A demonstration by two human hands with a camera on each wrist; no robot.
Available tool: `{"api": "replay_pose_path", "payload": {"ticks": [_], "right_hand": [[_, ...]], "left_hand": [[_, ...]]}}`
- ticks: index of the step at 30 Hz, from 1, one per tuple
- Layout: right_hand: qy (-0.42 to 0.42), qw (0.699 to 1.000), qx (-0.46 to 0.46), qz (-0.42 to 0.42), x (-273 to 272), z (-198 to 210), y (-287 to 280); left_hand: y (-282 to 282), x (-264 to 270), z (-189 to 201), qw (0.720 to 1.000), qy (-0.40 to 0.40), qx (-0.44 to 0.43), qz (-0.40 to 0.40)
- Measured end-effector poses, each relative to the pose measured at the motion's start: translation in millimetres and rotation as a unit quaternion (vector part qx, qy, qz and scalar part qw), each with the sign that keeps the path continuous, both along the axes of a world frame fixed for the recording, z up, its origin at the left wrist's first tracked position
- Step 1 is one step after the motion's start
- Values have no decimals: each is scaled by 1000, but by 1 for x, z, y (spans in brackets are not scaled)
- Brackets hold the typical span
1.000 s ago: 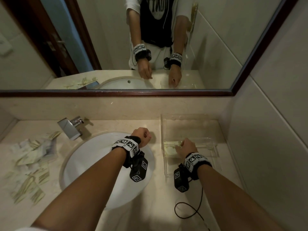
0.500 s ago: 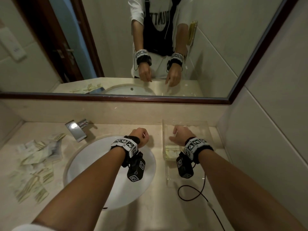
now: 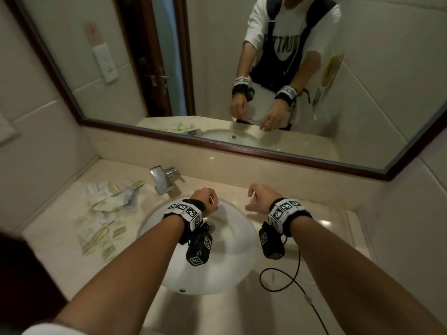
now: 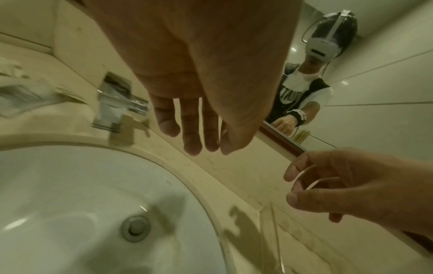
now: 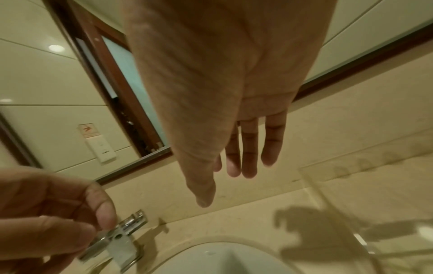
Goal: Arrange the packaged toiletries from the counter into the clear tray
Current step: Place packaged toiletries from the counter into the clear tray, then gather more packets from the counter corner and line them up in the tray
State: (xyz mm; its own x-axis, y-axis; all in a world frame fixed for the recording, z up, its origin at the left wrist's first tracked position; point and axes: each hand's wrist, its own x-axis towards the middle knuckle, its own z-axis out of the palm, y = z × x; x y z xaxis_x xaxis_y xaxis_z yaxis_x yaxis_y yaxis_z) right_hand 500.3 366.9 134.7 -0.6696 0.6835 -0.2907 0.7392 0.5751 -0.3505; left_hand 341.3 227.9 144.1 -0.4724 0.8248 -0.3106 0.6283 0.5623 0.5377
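Both hands hover empty over the sink (image 3: 198,267): the left hand (image 3: 205,199) loosely curled, the right hand (image 3: 260,198) relaxed with fingers hanging. The packaged toiletries (image 3: 106,213) lie heaped left of the sink, print unreadable. The clear tray (image 4: 279,239) sits right of it.

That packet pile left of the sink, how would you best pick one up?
Probably pinch a loose edge of a top packet from above with the left hand, which is nearer. The packets lie flat and overlapping on the counter, so only edges offer purchase.
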Motion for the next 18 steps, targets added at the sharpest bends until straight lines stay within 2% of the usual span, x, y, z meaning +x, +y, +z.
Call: {"api": "replay_pose_path", "payload": {"ticks": [7,18], "right_hand": [[5,996,1,92,-86,12,-39],[-10,980,6,201,-209,1,-110]], "left_hand": [[-56,-66,8,999,10,2,52],[-146,-155,-1,986,-8,-4,166]]}}
